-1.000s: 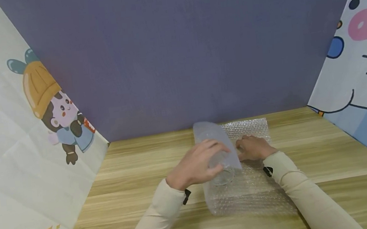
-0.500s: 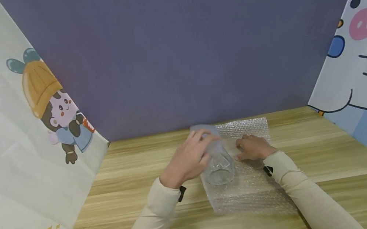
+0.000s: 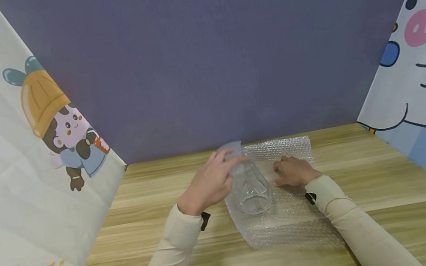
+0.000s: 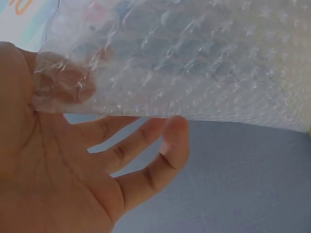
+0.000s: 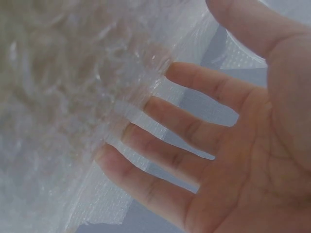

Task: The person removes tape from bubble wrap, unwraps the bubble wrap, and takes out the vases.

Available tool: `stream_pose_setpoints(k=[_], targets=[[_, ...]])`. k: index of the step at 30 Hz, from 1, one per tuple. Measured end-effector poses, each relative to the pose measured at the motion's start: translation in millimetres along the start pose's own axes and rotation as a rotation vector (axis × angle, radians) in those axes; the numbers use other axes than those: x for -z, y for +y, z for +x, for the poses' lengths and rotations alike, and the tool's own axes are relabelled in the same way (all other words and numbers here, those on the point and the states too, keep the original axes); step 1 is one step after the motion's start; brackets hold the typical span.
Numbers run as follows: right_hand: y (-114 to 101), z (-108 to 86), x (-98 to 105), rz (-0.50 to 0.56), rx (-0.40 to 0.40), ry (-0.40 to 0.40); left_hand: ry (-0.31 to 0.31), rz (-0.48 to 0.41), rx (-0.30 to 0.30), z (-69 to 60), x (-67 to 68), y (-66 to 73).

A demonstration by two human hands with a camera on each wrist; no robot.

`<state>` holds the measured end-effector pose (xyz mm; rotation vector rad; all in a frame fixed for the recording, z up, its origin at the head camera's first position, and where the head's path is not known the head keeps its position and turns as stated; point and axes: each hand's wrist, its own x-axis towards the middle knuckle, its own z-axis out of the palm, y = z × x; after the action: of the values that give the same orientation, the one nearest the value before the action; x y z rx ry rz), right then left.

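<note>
A clear glass vessel point(image 3: 255, 195) lies on a sheet of bubble wrap point(image 3: 291, 224), its wide base toward the near side. On its left, the left hand point(image 3: 208, 185) touches the raised far-left part of the wrap. In the left wrist view, the thumb shows through the bubble wrap point(image 4: 194, 58) and the loosely bent fingers of the left hand point(image 4: 112, 160) meet its edge. The right hand point(image 3: 295, 171) rests on the wrap right of the glass; in the right wrist view, fingertips of the right hand point(image 5: 209, 131) touch the bubble wrap point(image 5: 63, 111), fingers spread.
The wood-grain table point(image 3: 150, 199) extends on both sides of the wrap. A purple-grey panel point(image 3: 206, 65) stands along the back edge. Printed cartoon sheets flank the table at left point(image 3: 1, 170) and right point(image 3: 391, 103).
The left hand has moved left, and the flap of wrap that covered the glass has swung back left, uncovering it. The right hand has barely moved.
</note>
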<state>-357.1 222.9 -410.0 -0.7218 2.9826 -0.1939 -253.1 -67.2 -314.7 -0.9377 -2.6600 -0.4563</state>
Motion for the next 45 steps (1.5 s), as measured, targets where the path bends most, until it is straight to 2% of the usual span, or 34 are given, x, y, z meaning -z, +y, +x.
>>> stream_pose_setpoints(k=[14, 27, 37, 45], targets=[[-1, -0.4, 2, 0.008, -0.005, -0.030, -0.082, -0.087, 0.105, -0.6, 4.6, -4.6], [0, 0.7, -1, 0.018, -0.013, -0.034, -0.162, -0.186, 0.142, -3.6, 5.2, -14.1], [-1, 1.4, 0, 0.019, -0.008, -0.033, -0.238, -0.271, 0.239, -4.9, 6.7, -20.3], [-1, 1.9, 0, 0.022, -0.010, -0.028, -0.268, -0.316, 0.236, -3.0, 4.0, -27.5]])
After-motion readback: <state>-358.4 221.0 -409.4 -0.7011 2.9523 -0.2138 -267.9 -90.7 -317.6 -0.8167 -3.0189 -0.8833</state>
